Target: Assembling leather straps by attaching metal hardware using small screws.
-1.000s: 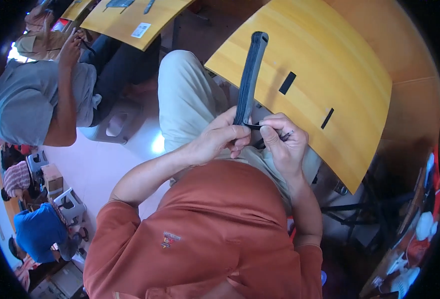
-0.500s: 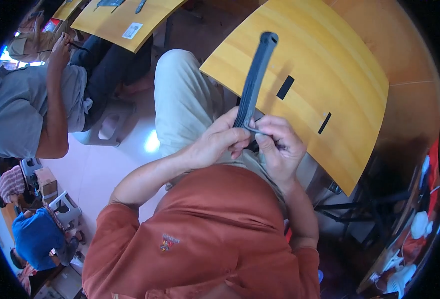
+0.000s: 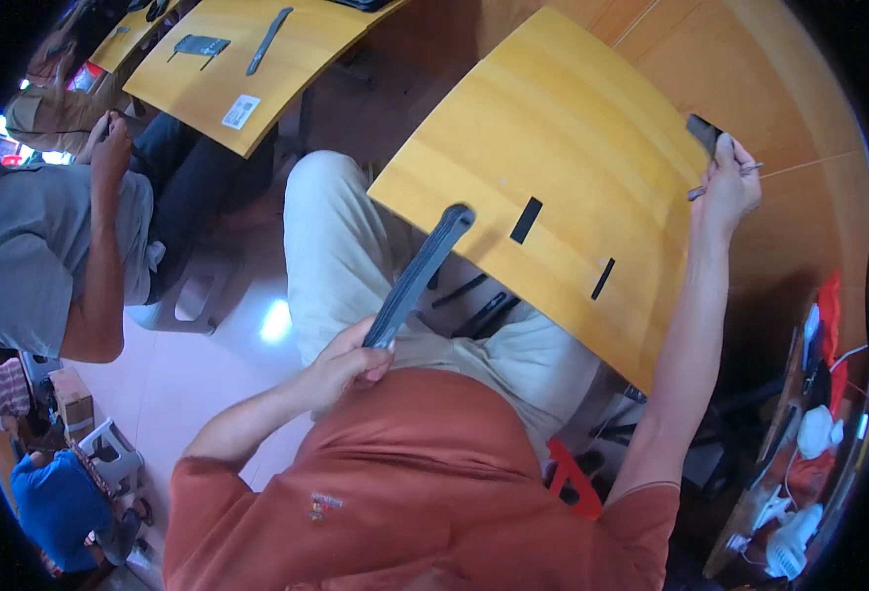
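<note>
My left hand [image 3: 354, 362], in front of my belly, is closed around the lower end of a long dark grey bundle of layered strips [image 3: 420, 276]. The bundle tilts up to the right, its rounded far end over the near edge of the yellow table [image 3: 553, 108]. At the table's right edge, my right hand [image 3: 732, 187] is closed on a slim dark rod-like tool [image 3: 699, 193]; its exact kind is unclear. A dark flat piece [image 3: 702, 133] is at those fingertips; whether they grip it is unclear.
A black rectangle [image 3: 526, 220] and a narrow black strip [image 3: 603, 279] lie on the table. Dark strips [image 3: 489, 315] are by my lap. On the left, a person in grey [image 3: 31, 256] sits by another yellow table [image 3: 287, 59]. A red object [image 3: 572, 483] is near my right side.
My right hand has left the bundle and reached out to the table's right edge, where it has the slim tool. My left hand has lowered the bundle to the left.
</note>
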`<state>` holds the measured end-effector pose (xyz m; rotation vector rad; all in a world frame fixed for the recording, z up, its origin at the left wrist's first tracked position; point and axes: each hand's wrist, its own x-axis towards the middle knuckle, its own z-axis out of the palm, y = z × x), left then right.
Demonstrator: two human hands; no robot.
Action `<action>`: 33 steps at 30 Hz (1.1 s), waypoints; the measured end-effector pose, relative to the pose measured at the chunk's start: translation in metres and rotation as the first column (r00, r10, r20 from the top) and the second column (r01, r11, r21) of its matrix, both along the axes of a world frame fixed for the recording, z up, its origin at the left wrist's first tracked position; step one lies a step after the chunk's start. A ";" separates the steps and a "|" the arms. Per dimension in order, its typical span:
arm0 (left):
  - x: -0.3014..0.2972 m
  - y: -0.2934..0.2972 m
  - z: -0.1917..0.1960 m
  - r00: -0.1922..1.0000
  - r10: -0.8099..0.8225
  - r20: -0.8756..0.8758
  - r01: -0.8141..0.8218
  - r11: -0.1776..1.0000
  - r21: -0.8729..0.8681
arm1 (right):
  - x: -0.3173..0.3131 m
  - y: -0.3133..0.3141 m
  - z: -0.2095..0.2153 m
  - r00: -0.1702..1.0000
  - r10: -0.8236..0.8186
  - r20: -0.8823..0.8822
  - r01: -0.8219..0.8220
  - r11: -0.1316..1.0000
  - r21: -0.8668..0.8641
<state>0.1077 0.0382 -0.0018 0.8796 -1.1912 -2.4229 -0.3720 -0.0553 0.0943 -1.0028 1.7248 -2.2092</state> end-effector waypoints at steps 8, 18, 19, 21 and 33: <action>0.006 0.000 -0.018 0.963 0.245 -0.107 -0.231 0.964 0.130 | 0.060 -0.055 -0.058 0.600 -0.039 -0.799 0.246 0.959 0.139; -0.004 -0.008 -0.030 0.970 0.236 -0.056 -0.239 0.970 -0.047 | 0.130 -0.069 -0.117 0.225 0.227 -0.947 0.073 0.966 0.249; -0.006 -0.009 -0.030 0.971 0.233 -0.061 -0.236 0.971 -0.036 | 0.117 -0.073 -0.110 0.235 0.155 -0.960 0.166 0.966 0.196; -0.006 -0.011 -0.032 0.968 0.241 -0.066 -0.243 0.970 -0.022 | 0.099 -0.079 -0.086 0.211 0.014 -0.977 0.274 0.959 0.073; -0.017 -0.022 -0.045 0.980 0.198 -0.034 -0.201 0.970 -0.140 | 0.125 -0.073 -0.114 0.279 0.388 -0.878 0.027 0.911 0.411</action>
